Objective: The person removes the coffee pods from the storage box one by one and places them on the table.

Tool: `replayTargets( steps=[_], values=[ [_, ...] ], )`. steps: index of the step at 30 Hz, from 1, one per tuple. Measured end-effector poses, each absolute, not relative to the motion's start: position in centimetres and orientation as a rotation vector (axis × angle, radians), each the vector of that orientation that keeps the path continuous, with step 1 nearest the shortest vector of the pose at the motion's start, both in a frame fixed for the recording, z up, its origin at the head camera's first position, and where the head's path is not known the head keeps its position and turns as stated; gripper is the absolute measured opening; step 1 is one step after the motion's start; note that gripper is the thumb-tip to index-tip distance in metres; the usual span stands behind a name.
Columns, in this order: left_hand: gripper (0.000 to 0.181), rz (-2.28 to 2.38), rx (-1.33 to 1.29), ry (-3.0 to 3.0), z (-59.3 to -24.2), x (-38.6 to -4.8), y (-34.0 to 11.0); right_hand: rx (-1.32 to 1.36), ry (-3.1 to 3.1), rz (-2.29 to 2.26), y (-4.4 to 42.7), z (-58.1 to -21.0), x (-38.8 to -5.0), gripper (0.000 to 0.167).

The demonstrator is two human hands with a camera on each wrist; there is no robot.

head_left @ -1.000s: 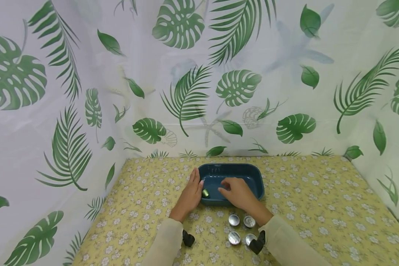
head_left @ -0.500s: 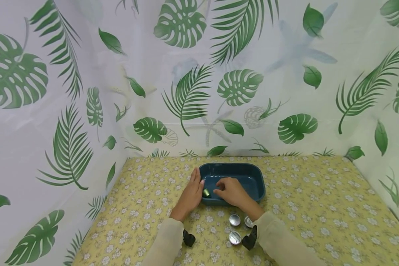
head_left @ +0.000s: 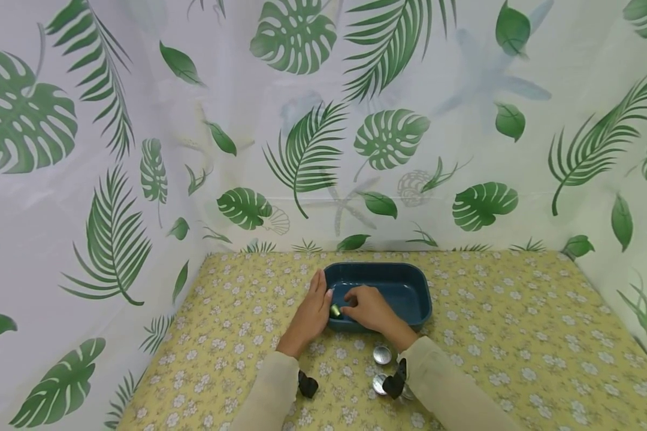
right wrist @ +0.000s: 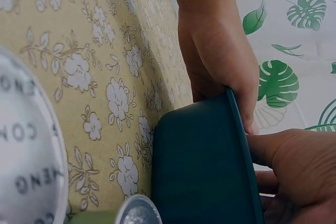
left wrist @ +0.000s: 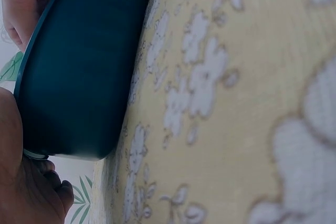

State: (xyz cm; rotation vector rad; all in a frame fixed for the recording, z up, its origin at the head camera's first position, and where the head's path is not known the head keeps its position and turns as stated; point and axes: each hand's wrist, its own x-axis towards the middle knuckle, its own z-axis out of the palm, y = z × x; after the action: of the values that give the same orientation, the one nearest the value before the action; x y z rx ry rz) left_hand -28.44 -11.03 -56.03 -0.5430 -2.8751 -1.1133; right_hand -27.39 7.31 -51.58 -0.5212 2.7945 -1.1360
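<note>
In the head view a dark blue rectangular bin [head_left: 404,299] stands on the table. My left hand [head_left: 310,311] grips its left end, fingers along the outer wall and thumb over the rim. Inside at the near left corner lies a shiny green coffee capsule [head_left: 335,311]. My right hand [head_left: 372,308] reaches over the near rim, its bent thumb and fingers apart beside that capsule; whether they touch it I cannot tell. The right wrist view shows the left thumb [right wrist: 247,108] over the rim [right wrist: 244,140]. From the left wrist, the bin's wall [left wrist: 84,66] fills the upper left.
Silver-lidded capsules [head_left: 381,354] stand on the floral tablecloth [head_left: 490,335] in front of the bin, partly hidden by the right wrist camera [head_left: 395,379]. One printed lid [right wrist: 26,145] looms close in the right wrist view. A leaf-patterned curtain [head_left: 323,149] rises behind the table.
My right hand has moved left inside the bin, closing on the green capsule, and its forearm now covers more of the silver lids. The left hand keeps its hold on the bin.
</note>
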Motion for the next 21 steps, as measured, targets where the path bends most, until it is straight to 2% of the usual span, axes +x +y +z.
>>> replayTargets(
  steps=[21],
  values=[
    [0.061, -1.104, -0.568, -2.869, -55.9, -28.4, -11.1, -0.593, 2.781, -1.111, 5.5, -52.4, -28.6, 0.021]
  ],
)
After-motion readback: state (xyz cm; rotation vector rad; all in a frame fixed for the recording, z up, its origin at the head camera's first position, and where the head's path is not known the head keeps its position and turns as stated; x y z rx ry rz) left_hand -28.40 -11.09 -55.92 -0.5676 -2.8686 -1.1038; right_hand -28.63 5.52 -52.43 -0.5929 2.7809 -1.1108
